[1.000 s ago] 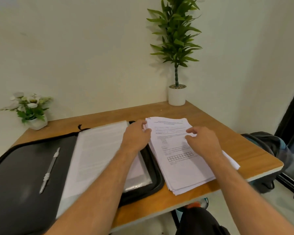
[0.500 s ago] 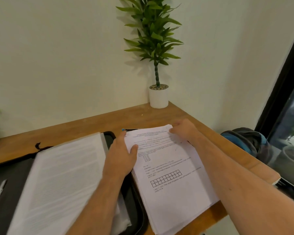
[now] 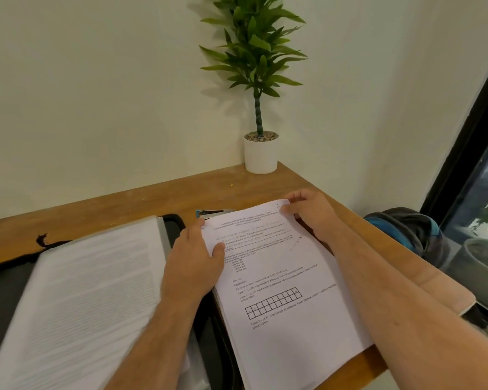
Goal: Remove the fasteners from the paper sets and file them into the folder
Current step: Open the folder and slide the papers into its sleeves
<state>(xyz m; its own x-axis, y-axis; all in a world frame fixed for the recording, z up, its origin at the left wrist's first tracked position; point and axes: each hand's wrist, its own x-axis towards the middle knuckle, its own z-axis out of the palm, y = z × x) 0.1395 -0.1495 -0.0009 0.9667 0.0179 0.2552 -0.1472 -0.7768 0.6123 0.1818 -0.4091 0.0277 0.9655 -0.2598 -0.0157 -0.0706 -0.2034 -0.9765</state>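
Wooden desk (image 3: pixel 158 198) set into a corner of two pale walls; dark window frame (image 3: pixel 462 136) at right edge of view. On the desk's left side lies an open black folder (image 3: pixel 6 294), zip edge visible along its rim, with a thick block of printed sheets (image 3: pixel 90 305) resting on its right half; that text is blurred and not legible. Just right of the folder, lying on bare desk, is the paper stack (image 3: pixel 288 294): white printed pages, top sheet showing lines of text and a drawn row of grid boxes in its lower half. Stack sits skewed to the desk edge, its near corner overhanging the front. Potted plant (image 3: pixel 258 80) in a white pot stands at the far corner of the desk, against the wall, well apart from the papers. A dark and blue bag (image 3: pixel 406 229) sits off the desk's right side, below the tabletop. Left hand (image 3: pixel 193 263) rests on the stack's left margin, spanning the gap to the folder rim; thumb lies flat on the top sheet, fingers reach to the upper left corner of the page. Whether those fingers pinch the corner or only press it: cannot tell. Right hand (image 3: pixel 312 212) grasps the upper right corner of the top sheets, thumb and fingers curled round the paper, corner lifted slightly. Small stapler-like item (image 3: pixel 213 213), blue and metallic, lies just beyond the stack's far left corner, partly hidden by paper.
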